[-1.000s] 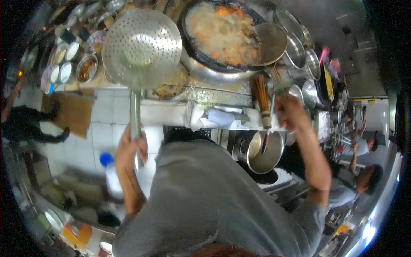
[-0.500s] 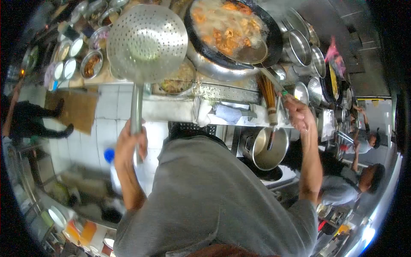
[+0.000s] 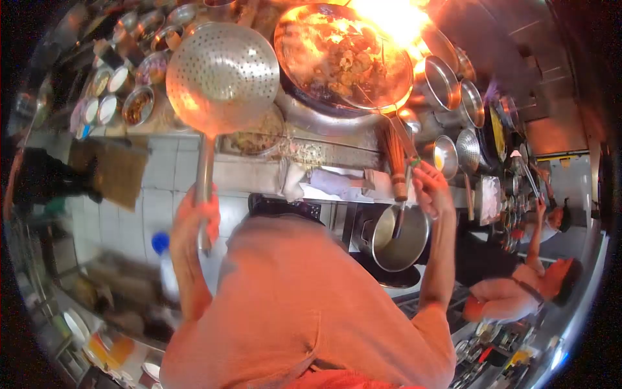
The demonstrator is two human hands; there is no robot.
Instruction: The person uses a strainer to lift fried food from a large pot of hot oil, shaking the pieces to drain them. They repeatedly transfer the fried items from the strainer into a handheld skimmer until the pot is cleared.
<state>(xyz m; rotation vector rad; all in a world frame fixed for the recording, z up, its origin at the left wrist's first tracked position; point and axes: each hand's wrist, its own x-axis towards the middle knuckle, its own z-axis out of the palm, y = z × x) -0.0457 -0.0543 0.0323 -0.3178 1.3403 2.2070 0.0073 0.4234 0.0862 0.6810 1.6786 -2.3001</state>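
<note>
My left hand [image 3: 197, 217] is closed round the handle of a large perforated skimmer [image 3: 223, 74], its round head raised above the counter left of the wok. My right hand [image 3: 433, 188] is closed on the green-tipped end of a long-handled strainer [image 3: 403, 137]. Its round head reaches into the wok [image 3: 282, 61]; glare partly hides its form. Browned food pieces [image 3: 346, 65] lie in the wok. Bright flames [image 3: 395, 19] flare at its far right rim. A bamboo brush [image 3: 396, 168] stands between the wok and my right hand.
Small bowls [image 3: 137, 107] crowd the counter at left. Metal bowls [image 3: 442, 83] line the wok's right side. A deep pot [image 3: 414, 243] stands below the counter edge. Co-workers [image 3: 518, 292] stand at right; another person's dark-clothed legs [image 3: 52, 175] show at left.
Large flames have flared up behind the wok, casting orange light over everything. The pale bubbling liquid no longer shows around the food. The skimmer head has dropped slightly; my right hand has shifted left.
</note>
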